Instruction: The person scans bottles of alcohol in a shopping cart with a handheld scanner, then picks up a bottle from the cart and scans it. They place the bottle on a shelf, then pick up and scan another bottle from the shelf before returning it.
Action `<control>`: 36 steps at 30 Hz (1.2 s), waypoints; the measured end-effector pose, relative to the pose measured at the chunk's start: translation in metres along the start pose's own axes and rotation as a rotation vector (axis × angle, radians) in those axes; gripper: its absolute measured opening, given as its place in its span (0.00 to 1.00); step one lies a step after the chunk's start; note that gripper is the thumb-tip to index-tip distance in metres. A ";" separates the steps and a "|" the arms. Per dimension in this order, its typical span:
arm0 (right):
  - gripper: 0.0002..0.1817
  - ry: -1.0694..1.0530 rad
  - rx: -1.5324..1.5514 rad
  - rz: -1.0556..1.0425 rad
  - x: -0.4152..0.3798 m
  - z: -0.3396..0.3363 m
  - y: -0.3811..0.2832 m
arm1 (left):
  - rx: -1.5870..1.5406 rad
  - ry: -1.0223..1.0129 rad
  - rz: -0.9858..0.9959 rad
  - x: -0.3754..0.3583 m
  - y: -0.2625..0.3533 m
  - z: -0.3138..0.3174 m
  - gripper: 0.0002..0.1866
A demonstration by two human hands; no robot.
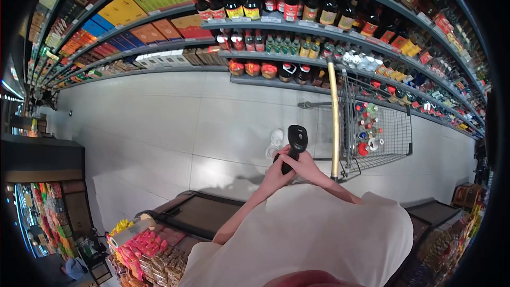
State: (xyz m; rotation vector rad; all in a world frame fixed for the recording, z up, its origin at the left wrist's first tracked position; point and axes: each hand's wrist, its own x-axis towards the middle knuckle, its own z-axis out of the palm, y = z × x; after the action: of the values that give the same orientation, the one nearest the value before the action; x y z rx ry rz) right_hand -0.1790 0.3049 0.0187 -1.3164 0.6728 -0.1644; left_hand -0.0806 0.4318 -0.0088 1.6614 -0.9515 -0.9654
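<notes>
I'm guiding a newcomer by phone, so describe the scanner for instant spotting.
Find the wire cart, then look just left of its yellow handle in the picture. There the person's left hand and right hand meet around the scanner. It is the black thing with a broad rounded head, unlike the white shoe seen beside it on the pale floor.

A black handheld scanner is clasped by its handle in both hands, its rounded head uncovered.
</notes>
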 end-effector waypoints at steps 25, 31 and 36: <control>0.19 0.584 0.380 -0.010 0.165 -0.105 -0.088 | 0.116 -0.596 -0.039 0.254 -0.005 -0.078 0.25; 0.22 0.918 -0.133 0.017 0.139 -0.124 -0.077 | 0.655 -0.621 -0.198 0.299 -0.114 -0.134 0.29; 0.27 1.007 -0.604 0.026 0.124 -0.115 -0.064 | 0.879 -0.435 -0.679 0.305 -0.247 -0.259 0.33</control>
State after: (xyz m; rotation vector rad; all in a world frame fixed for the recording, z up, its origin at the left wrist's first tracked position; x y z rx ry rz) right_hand -0.1254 0.1321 0.0229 -1.7783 1.6827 -0.6661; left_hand 0.3101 0.3025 -0.2365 2.6877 -1.2244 -1.5305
